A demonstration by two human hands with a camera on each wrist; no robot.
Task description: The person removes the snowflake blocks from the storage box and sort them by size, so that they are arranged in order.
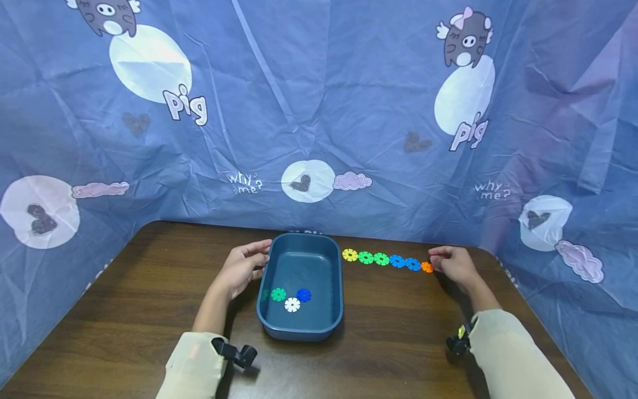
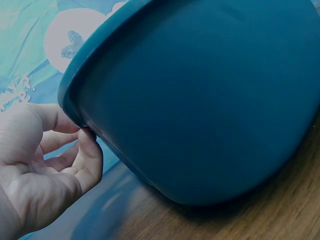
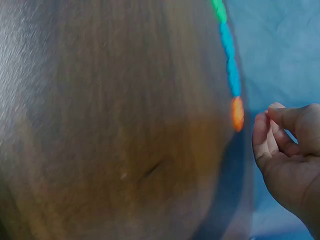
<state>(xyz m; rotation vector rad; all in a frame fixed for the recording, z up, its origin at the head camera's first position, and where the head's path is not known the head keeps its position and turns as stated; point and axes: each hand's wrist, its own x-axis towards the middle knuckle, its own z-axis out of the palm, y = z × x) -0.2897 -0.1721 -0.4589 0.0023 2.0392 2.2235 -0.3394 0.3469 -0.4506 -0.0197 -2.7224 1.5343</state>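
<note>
A dark blue plastic basin stands on the table. Inside it lie a green disc, a white disc and a blue disc, all notched like flowers. My left hand grips the basin's left rim, thumb and fingers bent at its outer edge in the left wrist view. Right of the basin runs a row of notched discs: yellow, green, blue, and orange at the end. Close beside the orange disc is my right hand, fingers loosely bent, nothing visible between them.
The brown wooden table ends at the back against a blue printed cloth, which also hangs at both sides. The disc row lies near the table's far edge. Black straps with small devices sit at both cuffs.
</note>
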